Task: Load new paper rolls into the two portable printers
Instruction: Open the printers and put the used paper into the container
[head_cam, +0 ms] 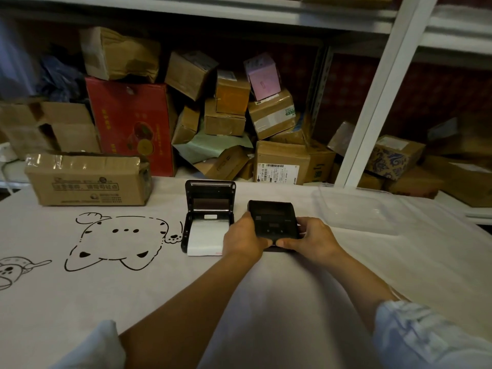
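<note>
While left hand (243,237) and right hand (310,239) gripped closed printer (274,222), apparently to unlatch it | open printer (209,214) held paper (206,239) | tabletop (266,302) supported both.

both printers, the open one (210,206) and the shut one (274,219), look like matt black plastic. white smooth paper (206,239) lies in the open one. the counter (266,288) wears matt white cloth; a clear glossy plastic tray (356,211); brown cardboard boxes (87,179) with shiny tape.
</note>
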`<state>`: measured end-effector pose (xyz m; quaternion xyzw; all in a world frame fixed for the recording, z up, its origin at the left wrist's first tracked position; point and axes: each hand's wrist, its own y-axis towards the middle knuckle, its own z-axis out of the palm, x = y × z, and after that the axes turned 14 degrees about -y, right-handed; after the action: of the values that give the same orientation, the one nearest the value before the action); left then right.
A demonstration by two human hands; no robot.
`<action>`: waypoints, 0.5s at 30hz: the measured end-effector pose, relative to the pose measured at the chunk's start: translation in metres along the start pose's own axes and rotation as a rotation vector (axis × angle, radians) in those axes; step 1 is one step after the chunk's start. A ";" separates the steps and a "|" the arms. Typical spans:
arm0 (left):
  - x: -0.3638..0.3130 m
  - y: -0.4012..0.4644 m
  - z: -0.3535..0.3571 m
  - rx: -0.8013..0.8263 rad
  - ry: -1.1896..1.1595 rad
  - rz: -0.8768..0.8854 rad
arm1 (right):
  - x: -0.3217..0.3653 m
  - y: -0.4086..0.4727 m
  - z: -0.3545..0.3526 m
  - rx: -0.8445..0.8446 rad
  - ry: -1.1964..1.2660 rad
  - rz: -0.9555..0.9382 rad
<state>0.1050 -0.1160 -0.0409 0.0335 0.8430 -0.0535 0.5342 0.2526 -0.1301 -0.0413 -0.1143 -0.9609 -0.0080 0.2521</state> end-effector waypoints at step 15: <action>-0.002 0.009 -0.007 0.008 0.124 0.039 | 0.003 0.006 -0.009 0.008 -0.085 -0.068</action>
<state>0.1009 -0.1065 -0.0366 0.0554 0.8734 -0.0442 0.4818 0.2562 -0.1242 -0.0323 -0.0810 -0.9741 -0.0080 0.2110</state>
